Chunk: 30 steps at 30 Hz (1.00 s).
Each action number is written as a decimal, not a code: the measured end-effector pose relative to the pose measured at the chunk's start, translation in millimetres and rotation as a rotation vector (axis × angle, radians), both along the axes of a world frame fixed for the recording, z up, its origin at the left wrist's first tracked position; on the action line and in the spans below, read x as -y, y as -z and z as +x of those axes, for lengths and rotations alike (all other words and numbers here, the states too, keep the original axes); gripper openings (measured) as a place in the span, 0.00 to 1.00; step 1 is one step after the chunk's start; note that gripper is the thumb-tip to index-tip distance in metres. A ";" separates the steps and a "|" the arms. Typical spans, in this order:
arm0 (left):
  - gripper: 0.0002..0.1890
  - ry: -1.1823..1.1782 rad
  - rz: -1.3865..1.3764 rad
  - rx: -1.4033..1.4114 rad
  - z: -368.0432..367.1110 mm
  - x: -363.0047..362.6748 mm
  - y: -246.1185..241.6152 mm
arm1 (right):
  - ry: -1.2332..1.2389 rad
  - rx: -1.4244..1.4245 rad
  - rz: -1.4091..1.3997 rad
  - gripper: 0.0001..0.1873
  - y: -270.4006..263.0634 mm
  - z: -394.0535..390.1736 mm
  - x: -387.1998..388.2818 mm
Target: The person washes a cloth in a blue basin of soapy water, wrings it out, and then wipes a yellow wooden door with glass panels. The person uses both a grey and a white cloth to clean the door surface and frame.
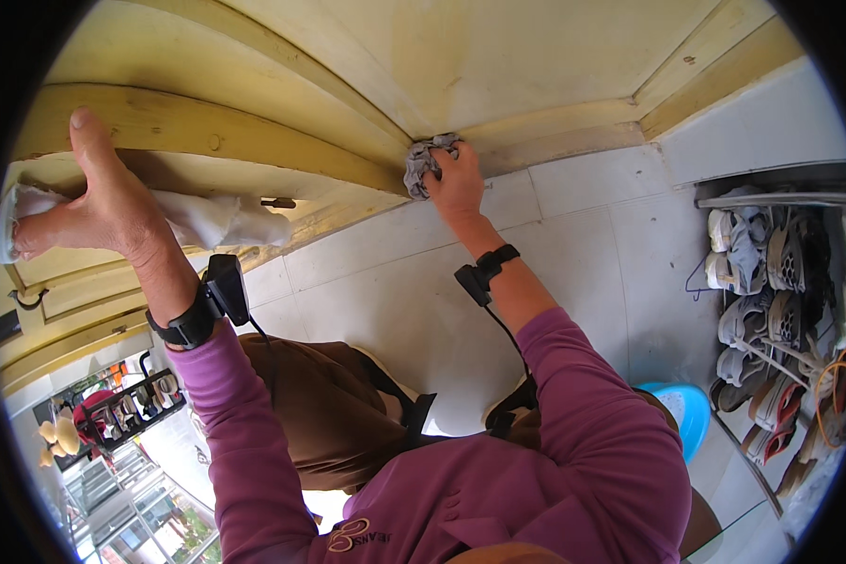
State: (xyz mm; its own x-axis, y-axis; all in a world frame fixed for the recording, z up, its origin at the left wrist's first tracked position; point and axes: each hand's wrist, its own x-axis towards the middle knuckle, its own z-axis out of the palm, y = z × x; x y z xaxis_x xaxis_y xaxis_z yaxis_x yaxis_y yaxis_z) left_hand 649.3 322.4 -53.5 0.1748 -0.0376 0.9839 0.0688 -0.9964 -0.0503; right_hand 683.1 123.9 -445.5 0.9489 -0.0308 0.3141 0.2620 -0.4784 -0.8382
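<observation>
My right hand [457, 185] presses a crumpled grey cloth [421, 163] into the bottom corner where two yellow-painted wooden panels meet, just above the floor. The fingers are curled around the cloth. On the left, my left hand [109, 208] is at a yellow wooden door [204, 137], its thumb spread up along a rail. White fabric [218, 218] lies behind and beside that palm; its fingers are partly hidden, so their grip is unclear. A small dark metal fitting [278, 203] sticks out beside the fabric. Each wrist wears a black strap with a cabled device.
A rack of shoes [775, 282] stands at the right, with a light blue plastic stool or basin [684, 416] near it. Pale tiles [564, 261] cover the floor. A dark handle [29, 299] juts from the door. Another rack [137, 409] stands at the lower left.
</observation>
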 end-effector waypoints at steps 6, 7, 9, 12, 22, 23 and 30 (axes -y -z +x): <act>0.32 0.375 -0.086 0.097 7.9 -6.7 9.7 | 0.140 -0.002 -0.008 0.21 3.4 -11.3 -31.9; 0.31 0.358 -0.118 0.136 9.7 -5.4 9.2 | 0.139 -0.012 -0.068 0.20 4.6 -13.0 -38.5; 0.30 0.280 -0.042 0.103 10.7 -1.0 3.8 | 0.176 0.057 -0.115 0.19 6.4 -15.2 -43.6; 0.28 0.304 -0.043 0.120 12.4 9.4 2.8 | 0.092 -0.015 -0.234 0.18 7.5 -14.2 -32.8; 0.31 0.546 -0.135 0.114 12.2 -7.9 14.1 | 0.180 0.000 -0.010 0.17 24.7 -21.4 -44.0; 0.32 0.516 -0.159 0.139 12.2 -9.2 13.8 | 0.174 -0.037 0.014 0.17 28.0 -21.8 -45.1; 0.35 0.002 0.081 0.033 1.9 -9.0 8.5 | 0.593 -0.086 0.537 0.21 -1.0 41.3 29.7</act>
State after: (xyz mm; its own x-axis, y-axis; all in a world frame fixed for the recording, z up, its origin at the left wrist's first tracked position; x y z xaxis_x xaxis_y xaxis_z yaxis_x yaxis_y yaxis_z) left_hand 651.2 331.4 -62.0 0.1421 -0.1173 0.9829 0.0700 -0.9893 -0.1282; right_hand 724.4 94.2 -444.5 0.7474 -0.6632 0.0401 0.0152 -0.0434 -0.9989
